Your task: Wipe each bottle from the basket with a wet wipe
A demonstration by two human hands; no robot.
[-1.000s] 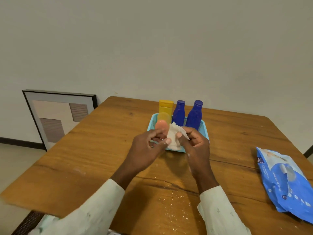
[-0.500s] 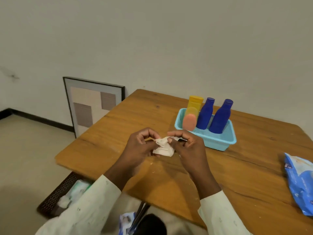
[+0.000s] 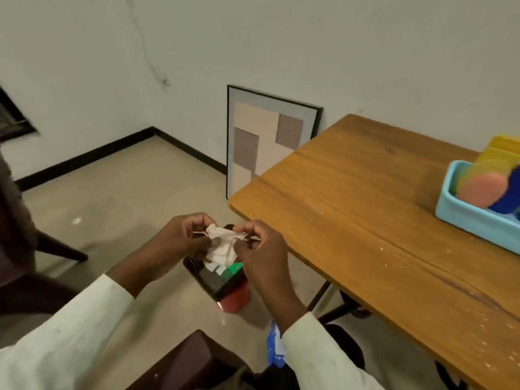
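A crumpled white wet wipe [image 3: 222,246] hangs between both hands, off the table's left side and above a floor bin. My left hand [image 3: 180,243] pinches its left end and my right hand [image 3: 261,249] pinches its right end. The light blue basket [image 3: 461,212] sits on the wooden table [image 3: 365,220] at the far right of the view. It holds a yellow bottle [image 3: 498,156], a bottle with an orange-pink cap [image 3: 484,190] and a dark blue bottle [image 3: 509,192], all partly cut off by the frame.
Below the hands a black mesh bin [image 3: 222,282] with a red base stands on the floor, with scraps inside. A framed picture [image 3: 267,136] leans on the wall beside the table. A dark chair [image 3: 28,249] is at the left. A blue packet [image 3: 275,347] lies near my right sleeve.
The view has swung left. Both hands carried the wipe from in front of the basket off the table's left edge to above the bin, crumpling it on the way.
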